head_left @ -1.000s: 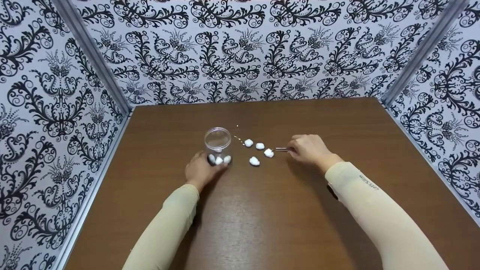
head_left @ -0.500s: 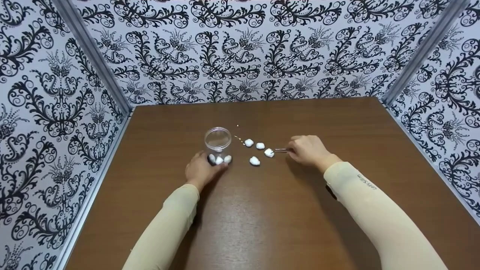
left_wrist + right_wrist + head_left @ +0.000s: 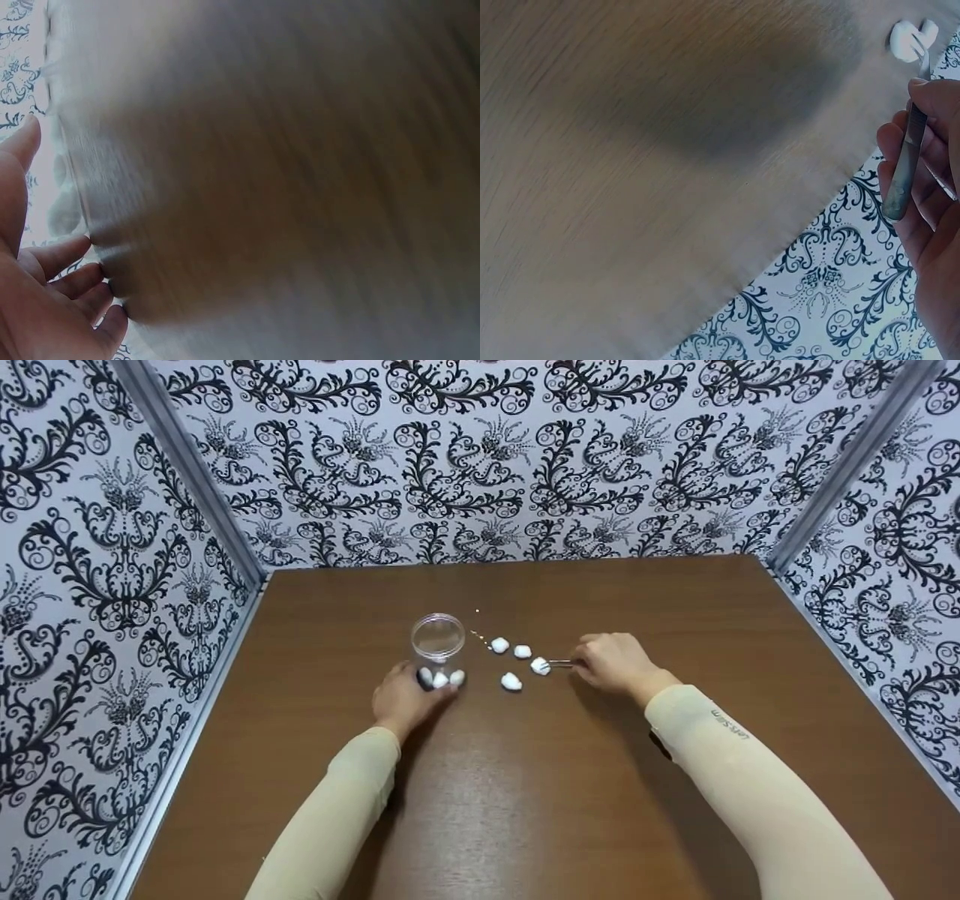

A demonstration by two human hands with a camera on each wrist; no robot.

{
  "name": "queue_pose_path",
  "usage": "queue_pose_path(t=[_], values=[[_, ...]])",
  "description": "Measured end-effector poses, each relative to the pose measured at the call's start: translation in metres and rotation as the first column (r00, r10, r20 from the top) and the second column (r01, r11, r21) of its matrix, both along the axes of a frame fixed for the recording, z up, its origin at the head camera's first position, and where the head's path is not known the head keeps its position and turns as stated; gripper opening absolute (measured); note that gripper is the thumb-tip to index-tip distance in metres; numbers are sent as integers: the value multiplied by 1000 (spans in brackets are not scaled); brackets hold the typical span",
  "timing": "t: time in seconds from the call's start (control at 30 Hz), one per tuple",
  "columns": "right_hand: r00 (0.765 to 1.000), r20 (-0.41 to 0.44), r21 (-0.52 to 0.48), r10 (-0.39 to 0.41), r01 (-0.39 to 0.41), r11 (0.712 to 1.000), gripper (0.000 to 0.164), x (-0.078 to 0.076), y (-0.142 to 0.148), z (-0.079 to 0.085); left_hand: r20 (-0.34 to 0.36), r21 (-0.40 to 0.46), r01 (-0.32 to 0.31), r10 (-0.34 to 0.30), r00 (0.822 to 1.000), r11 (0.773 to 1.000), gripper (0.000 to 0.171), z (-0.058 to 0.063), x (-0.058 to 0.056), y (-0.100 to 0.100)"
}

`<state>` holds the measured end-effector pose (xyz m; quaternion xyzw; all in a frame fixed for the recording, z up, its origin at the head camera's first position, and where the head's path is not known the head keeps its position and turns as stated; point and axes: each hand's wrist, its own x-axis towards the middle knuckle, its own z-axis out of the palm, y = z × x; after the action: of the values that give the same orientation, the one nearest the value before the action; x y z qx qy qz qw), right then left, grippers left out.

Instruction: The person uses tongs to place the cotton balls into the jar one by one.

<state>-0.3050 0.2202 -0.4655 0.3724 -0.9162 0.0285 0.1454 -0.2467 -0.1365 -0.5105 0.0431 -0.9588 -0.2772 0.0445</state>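
Nearest, the left hand (image 3: 401,701) curls round a clear, round plastic jar (image 3: 439,655); at three o'clock from it, the right hand (image 3: 609,660) pinches slim silver metal tweezers (image 3: 560,664), tips at a white, fluffy cotton-like ball (image 3: 537,667) on the brown wooden table (image 3: 450,810). Two similar white balls (image 3: 523,651) lie beyond, toward ten o'clock. Seemingly it's being grasped; next calls for a firm squeeze, then lifting.

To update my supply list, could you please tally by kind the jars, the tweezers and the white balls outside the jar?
Jar: 1
Tweezers: 1 pair
White balls outside the jar: 4
Total: 6
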Motion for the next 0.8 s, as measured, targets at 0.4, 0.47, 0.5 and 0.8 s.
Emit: queue_pose_path(t=[0.4,0.47,0.5,0.8], values=[[998,53,24,-19,18,1000,5,-1,0,1,41,-44,3,-1,999,999,92,0,-2,0],[998,58,15,-23,22,1000,4,-1,-1,2,39,-43,3,-1,999,999,92,0,-2,-1],[998,57,9,-23,23,1000,4,-1,-1,3,38,-42,2,0,999,999,91,-1,-2,-1],[997,80,-4,-6,6,1000,5,-1,-3,4,32,-32,-4,5,999,999,91,-1,-2,-1]])
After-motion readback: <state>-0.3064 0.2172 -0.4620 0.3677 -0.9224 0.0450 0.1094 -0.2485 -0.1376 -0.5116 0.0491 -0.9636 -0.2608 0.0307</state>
